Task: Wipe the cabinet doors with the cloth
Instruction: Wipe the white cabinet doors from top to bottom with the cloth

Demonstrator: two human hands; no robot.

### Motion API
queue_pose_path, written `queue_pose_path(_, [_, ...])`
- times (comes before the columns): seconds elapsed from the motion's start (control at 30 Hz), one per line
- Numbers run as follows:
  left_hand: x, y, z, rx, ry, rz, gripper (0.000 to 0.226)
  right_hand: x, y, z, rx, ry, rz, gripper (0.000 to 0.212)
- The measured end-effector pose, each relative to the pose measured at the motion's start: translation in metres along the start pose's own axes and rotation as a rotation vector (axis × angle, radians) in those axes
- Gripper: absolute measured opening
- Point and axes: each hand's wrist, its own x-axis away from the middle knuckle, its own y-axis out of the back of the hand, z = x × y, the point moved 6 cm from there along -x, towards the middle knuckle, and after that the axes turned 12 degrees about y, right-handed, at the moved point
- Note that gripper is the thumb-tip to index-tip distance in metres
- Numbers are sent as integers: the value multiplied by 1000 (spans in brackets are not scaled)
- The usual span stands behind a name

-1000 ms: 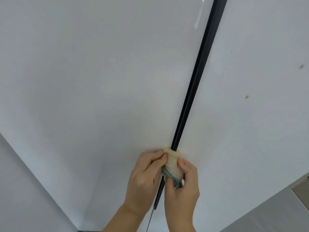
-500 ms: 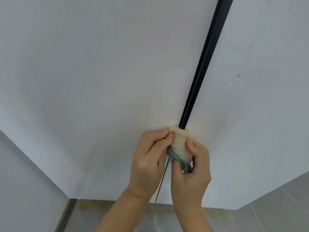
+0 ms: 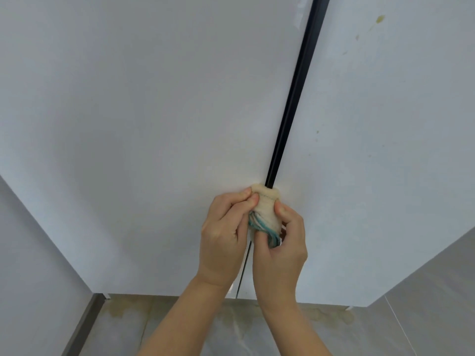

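Head view: left hand [image 3: 223, 232] & right hand [image 3: 282, 245] pinch cloth [image 3: 264, 209] on door gap [image 3: 295, 93]; stains [image 3: 380, 19] near top of right door [image 3: 398, 188] not wiped yet.

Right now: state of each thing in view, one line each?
cloth: bunched, pressed on the black strip between the doors
left hand: grips cloth
right hand: grips cloth
left door: shut, no marks visible
right door: shut, yellow-spotted
floor: yellow-stained below the doors
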Motion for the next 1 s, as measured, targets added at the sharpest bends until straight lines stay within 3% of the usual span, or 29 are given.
queue_pose_path(0.13, [32, -6, 28, -18, 90, 87, 23, 33, -1, -28, 6, -144, 31, 53])
queue_pose_path(0.3, [50, -10, 49, -56, 127, 193, 23, 53, -1, -48, 81, -185, 92, 52])
queue_pose_path(0.5, [94, -12, 76, -220, 240, 324, 29, 89, 1, -82, 245, -286, 300, 49])
queue_pose_path(0.67, [135, -17, 115, -332, 473, 439, 20, 125, -1, -122, 319, -447, 470, 37])
queue_pose_path(0.83, [164, -25, 143, -371, 663, 572, 23, 161, -7, -164, 325, -613, 478, 33])
queue_pose_path(1.0, [190, -37, 155, -545, 512, 702, 30, 186, -6, -187, 287, -800, 430, 26])
